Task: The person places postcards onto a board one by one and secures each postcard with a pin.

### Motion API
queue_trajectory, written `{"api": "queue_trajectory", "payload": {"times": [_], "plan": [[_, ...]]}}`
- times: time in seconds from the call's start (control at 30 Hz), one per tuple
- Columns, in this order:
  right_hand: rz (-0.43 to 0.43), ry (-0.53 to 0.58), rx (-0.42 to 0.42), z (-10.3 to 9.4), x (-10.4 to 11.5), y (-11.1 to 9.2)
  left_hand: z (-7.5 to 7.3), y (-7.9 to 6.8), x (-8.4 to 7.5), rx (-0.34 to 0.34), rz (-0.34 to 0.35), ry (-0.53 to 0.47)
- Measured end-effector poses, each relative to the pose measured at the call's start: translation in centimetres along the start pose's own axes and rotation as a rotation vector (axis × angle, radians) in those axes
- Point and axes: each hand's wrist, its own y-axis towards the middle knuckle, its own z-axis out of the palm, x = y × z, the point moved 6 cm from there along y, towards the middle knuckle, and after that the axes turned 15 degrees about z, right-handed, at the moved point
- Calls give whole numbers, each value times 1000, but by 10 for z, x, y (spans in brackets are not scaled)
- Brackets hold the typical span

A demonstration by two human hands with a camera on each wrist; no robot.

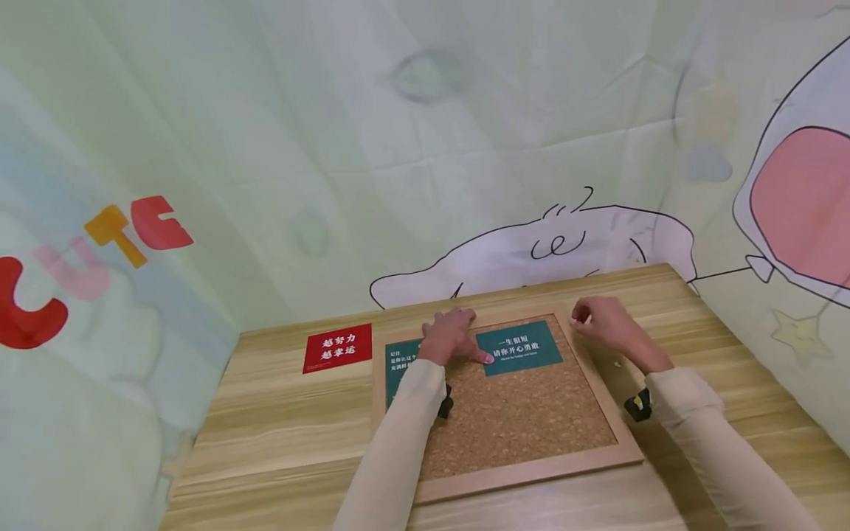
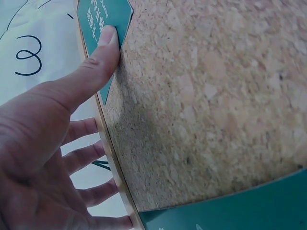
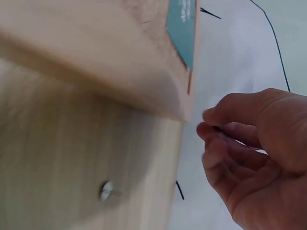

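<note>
A cork board [image 1: 524, 420] in a light wooden frame lies on the table. On its upper right sits a green card [image 1: 521, 346] with white writing. My left hand [image 1: 451, 338] is across the board's top edge, thumb [image 2: 109, 36] on this card's lower left and straight fingers at the frame. Partly behind that arm is a second green card [image 1: 398, 358]. Beside the upper right corner, my right hand [image 1: 600, 328] has thumb and index fingertips together, with a tiny pale pin-like piece showing there, mostly hidden.
A red card [image 1: 337, 348] with white writing lies on the wood-grain table [image 1: 285, 420], left of the board. On the right, a loose thumbtack [image 3: 106, 190] rests on the tabletop. A printed cloth [image 1: 299, 147] hangs behind the table and at its sides.
</note>
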Motion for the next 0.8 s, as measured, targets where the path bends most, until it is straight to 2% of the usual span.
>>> {"api": "queue_trajectory", "payload": {"times": [0.13, 0.33, 0.57, 0.8], "plan": [[-75, -7, 78, 5, 14, 9, -1, -1, 0, 4, -3, 6], [-122, -22, 185, 10, 29, 19, -2, -2, 0, 1, 3, 3], [-91, -53, 244, 17, 37, 35, -2, -1, 1, -5, -5, 29], [-81, -87, 280, 23, 39, 36, -2, 0, 0, 0, -14, 30]]}}
